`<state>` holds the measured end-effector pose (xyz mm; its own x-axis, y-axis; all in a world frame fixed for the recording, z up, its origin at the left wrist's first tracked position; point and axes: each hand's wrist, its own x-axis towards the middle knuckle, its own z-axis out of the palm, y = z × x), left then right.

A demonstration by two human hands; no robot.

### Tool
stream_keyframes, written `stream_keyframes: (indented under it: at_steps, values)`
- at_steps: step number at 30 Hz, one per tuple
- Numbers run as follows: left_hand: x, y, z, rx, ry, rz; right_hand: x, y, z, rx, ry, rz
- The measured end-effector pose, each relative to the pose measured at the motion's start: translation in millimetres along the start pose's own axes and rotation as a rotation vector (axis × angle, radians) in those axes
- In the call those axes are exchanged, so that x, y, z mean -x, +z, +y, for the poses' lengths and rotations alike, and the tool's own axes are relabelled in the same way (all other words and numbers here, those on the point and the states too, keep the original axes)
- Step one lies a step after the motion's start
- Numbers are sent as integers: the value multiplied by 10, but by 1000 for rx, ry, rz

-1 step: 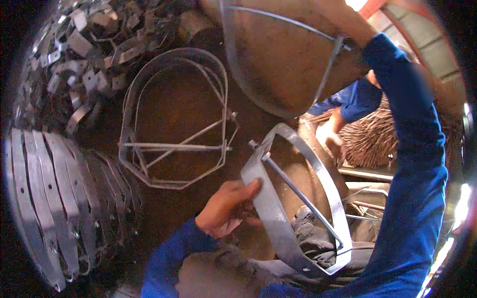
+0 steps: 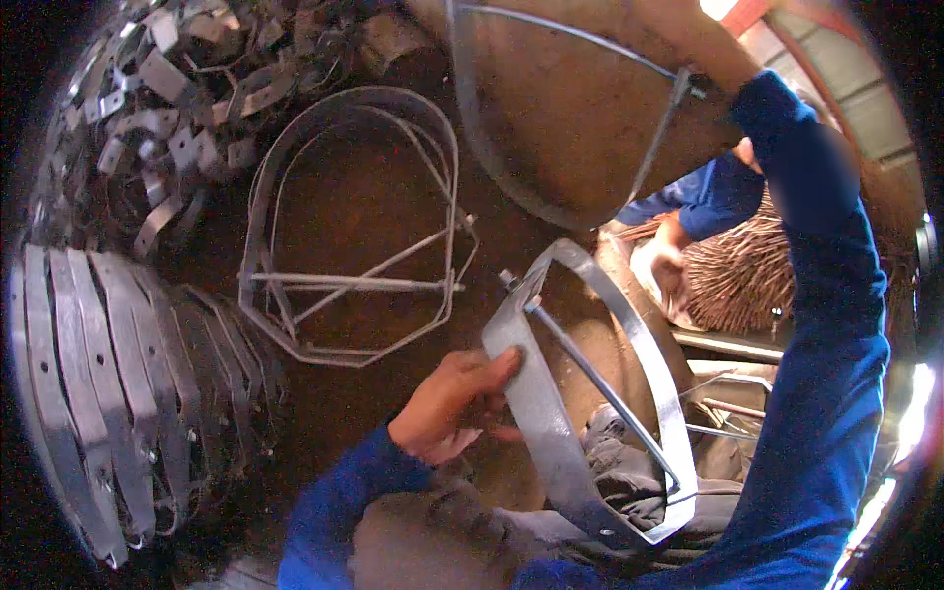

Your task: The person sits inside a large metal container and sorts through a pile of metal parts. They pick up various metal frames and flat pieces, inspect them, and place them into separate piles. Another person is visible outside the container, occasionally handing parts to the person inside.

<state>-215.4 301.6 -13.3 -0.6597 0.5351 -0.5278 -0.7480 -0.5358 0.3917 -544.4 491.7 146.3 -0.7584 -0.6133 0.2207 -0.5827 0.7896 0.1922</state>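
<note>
My left hand (image 2: 452, 403) grips a flat metal strap hoop (image 2: 556, 433) by its left side, thumb on the outer face and fingers behind. A thin rod (image 2: 600, 379) crosses the hoop, with a threaded end and nut poking out at its upper left. The hoop is tilted above my lap. My right arm reaches up along the right side, and my right hand (image 2: 703, 44) runs out at the top edge, so its fingers are hidden. Close to that hand is another large hoop (image 2: 482, 162) with a rod, lying on a brown surface.
A D-shaped hoop pair (image 2: 447, 197) with crossed rods lies beyond my left hand. Stacked bent straps (image 2: 108, 393) stand at left, below a heap of small metal brackets (image 2: 182, 147). At right, a co-worker's hand (image 2: 664, 275) is beside a bundle of thin rods (image 2: 737, 275).
The surroundings have shifted very slightly in the picture. My left hand keeps its grip on the hoop, and my right arm stays raised.
</note>
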Motion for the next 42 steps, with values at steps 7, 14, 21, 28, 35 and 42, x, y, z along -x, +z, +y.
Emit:
stream_keyframes:
  at_steps: [7, 14, 21, 28, 35, 42]
  values:
    - [104, 33, 31, -107, 61, 265, 1407, 56, -739, -164, -169, 11]
    - [-148, 168, 321, -328, 126, 279, 4384, 1395, -102, -613, 857, -833]
    - [-8, 395, 561, -824, 302, 530, 5139, 2600, -764, -1990, 1677, -635]
    - [-163, 278, 348, -1439, 603, 725, 5348, 3583, -1017, -1711, 1370, -712]
    - [472, -211, 293, -1264, 1092, 921, 4599, 2715, -1026, -1733, 1302, -401]
    - [1318, -1250, 488, -251, 1077, 1055, 2622, 1721, -664, -933, 350, -49]
